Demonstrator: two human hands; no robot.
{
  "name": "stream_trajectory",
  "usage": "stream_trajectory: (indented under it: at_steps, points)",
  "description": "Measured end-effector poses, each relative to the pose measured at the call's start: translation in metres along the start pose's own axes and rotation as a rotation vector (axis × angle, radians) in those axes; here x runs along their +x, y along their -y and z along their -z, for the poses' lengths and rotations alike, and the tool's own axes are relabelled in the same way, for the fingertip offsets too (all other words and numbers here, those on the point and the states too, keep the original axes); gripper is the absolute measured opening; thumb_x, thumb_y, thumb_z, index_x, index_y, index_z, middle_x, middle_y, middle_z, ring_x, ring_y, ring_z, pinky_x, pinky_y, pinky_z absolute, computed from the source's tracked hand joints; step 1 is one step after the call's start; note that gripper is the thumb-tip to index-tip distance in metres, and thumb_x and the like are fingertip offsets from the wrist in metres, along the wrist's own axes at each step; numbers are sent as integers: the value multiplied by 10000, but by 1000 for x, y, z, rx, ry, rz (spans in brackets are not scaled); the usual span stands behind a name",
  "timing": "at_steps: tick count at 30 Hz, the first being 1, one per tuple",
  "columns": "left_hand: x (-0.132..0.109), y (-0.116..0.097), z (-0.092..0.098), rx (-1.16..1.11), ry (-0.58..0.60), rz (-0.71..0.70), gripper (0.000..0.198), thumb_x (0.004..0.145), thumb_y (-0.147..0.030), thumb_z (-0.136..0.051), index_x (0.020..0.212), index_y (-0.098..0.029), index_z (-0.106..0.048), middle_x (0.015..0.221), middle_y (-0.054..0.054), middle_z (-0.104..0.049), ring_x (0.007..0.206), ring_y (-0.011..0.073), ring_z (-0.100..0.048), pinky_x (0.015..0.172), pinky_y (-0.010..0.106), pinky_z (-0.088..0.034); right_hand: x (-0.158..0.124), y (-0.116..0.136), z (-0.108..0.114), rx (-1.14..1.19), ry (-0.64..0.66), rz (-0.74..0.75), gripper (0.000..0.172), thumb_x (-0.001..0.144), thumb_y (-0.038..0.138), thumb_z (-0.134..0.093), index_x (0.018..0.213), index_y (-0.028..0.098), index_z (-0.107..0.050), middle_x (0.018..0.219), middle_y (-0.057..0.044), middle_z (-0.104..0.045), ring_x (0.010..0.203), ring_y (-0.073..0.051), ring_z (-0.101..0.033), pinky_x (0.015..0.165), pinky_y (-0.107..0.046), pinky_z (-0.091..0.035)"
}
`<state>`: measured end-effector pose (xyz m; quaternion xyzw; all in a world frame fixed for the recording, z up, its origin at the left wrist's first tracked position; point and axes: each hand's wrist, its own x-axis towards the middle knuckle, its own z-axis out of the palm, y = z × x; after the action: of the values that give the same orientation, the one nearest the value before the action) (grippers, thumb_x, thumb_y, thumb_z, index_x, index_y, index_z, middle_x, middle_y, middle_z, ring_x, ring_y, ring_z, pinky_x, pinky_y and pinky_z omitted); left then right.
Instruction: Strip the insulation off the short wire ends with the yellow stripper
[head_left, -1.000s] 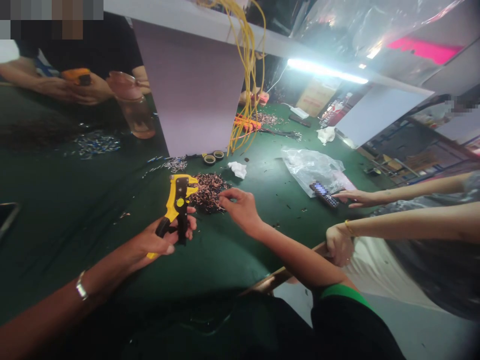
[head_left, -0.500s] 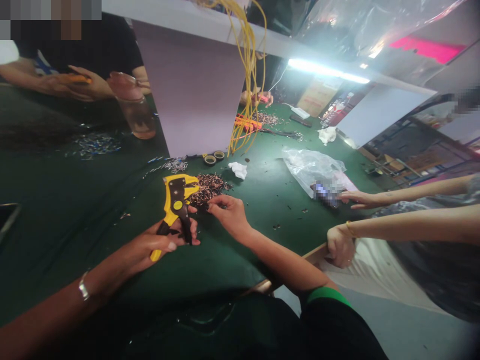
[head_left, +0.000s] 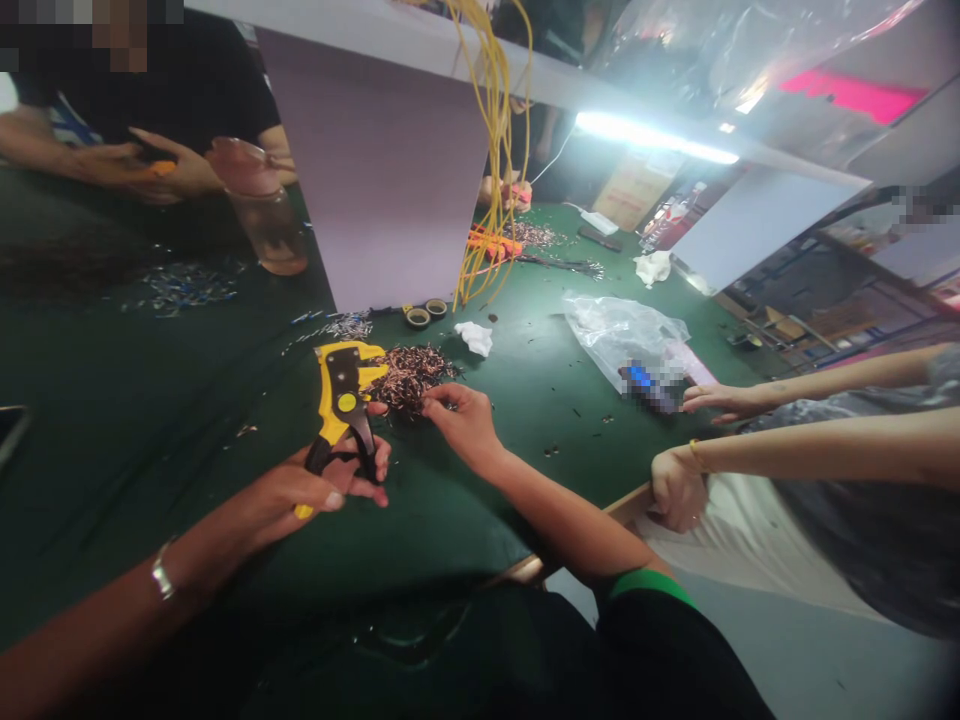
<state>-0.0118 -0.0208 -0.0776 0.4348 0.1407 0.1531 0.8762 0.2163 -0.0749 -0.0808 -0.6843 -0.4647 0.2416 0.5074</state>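
Note:
A yellow and black wire stripper (head_left: pixel 341 395) is upright in my left hand (head_left: pixel 334 482), its jaws pointing away from me and to the right. My palm and thumb are against its handles, while several fingers reach out past the far handle. Behind the jaws lies a heap of short copper-and-black wire pieces (head_left: pixel 416 375). My right hand (head_left: pixel 466 425) is at the near right edge of this heap, thumb and forefinger pinched together. Whatever is between those fingertips is too small to make out.
Black tape rolls (head_left: pixel 418 317), crumpled white tissue (head_left: pixel 474 338) and hanging yellow wires (head_left: pixel 487 180) are beyond the heap. A clear plastic bag (head_left: pixel 615 325) lies to the right, near a co-worker's hands (head_left: pixel 679 490). Another person sits at far left behind a bottle (head_left: pixel 266 220).
The wire stripper and my left hand have shifted slightly left in view, and the outer fingers look a little more stretched. My right hand stays pinched by the heap.

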Motion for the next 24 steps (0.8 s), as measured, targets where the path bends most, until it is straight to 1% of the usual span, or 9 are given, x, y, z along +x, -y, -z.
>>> stream_trajectory:
  at_steps: [3, 8, 11, 14, 18, 21, 24]
  points:
    - [0, -1, 1, 13, 4, 16, 571, 615, -128, -708, 1174, -222, -641, 1119, 90, -603, 1029, 268, -536, 862, 452, -582, 2, -3, -1, -8, -3, 2, 142, 767, 250, -624, 766, 232, -765, 763, 4, -782, 705, -190, -689, 725, -318, -547]
    - [0, 2, 3, 28, 34, -32, 696, 604, -121, -692, 1282, -227, -576, 1182, 101, -610, 1024, 278, -556, 833, 466, -584, 4, -7, -2, -35, -20, 4, 143, 765, 232, -629, 769, 226, -771, 771, 3, -787, 713, -185, -692, 737, -306, -546]
    - [0, 3, 4, 41, 46, -43, 709, 620, -124, -682, 1310, -233, -562, 1236, 108, -606, 1048, 288, -557, 852, 466, -573, 5, -9, -2, -55, -28, 11, 148, 768, 219, -628, 776, 232, -775, 794, 8, -794, 736, -183, -698, 762, -301, -546]
    - [1, 2, 4, 50, 49, -45, 740, 633, -129, -679, 1352, -234, -540, 1245, 118, -604, 1035, 285, -554, 847, 475, -572, 5, -10, -1, -69, -27, 18, 149, 770, 207, -632, 782, 226, -780, 796, 1, -795, 740, -184, -702, 759, -297, -546]
    - [3, 3, 6, 56, 68, -67, 823, 637, -144, -706, 1417, -276, -476, 1292, 119, -582, 1002, 273, -561, 821, 486, -579, 6, -11, -2, -88, -24, 24, 157, 778, 187, -626, 788, 209, -781, 775, -6, -787, 726, -178, -701, 742, -287, -543]
    - [3, 4, 7, 46, 85, -78, 865, 637, -147, -719, 1442, -292, -438, 1292, 116, -582, 1007, 279, -559, 812, 484, -579, 6, -12, -2, -111, -23, 27, 160, 780, 178, -623, 783, 211, -780, 763, -1, -783, 720, -175, -697, 740, -286, -539]
    - [3, 3, 6, 46, 72, -74, 878, 648, -142, -706, 1460, -287, -408, 1275, 115, -583, 997, 281, -557, 796, 486, -576, 7, -12, -2, -143, -21, 31, 159, 784, 185, -626, 776, 219, -781, 755, 2, -781, 716, -177, -693, 736, -289, -535]
